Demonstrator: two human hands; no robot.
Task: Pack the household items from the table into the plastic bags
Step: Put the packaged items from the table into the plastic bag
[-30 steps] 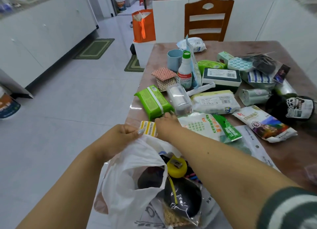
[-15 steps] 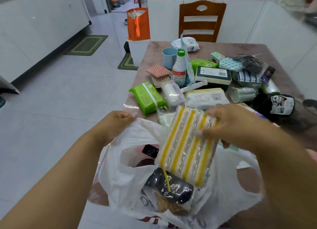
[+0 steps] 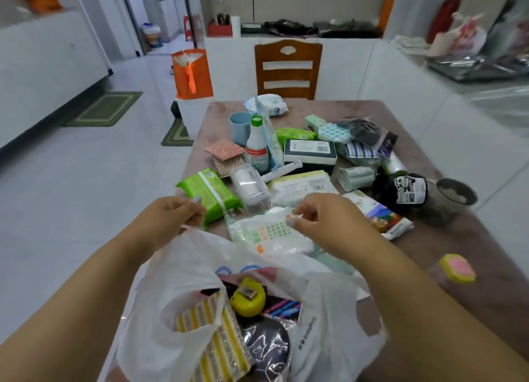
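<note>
Since half a second ago the yellow-striped pack (image 3: 211, 333) has dropped into the white plastic bag (image 3: 183, 270). From the head view, my left hand (image 3: 171, 218) pinches the bag's rim; my right hand (image 3: 317, 218), fingers curled, seems to pinch the clear packet (image 3: 269, 232) just beyond the bag. Slack rim could fold shut, snagging it.

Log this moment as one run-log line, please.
left hand: holds white plastic bag rim | right hand: pinches clear packet on table | yellow-striped pack: inside bag
</note>
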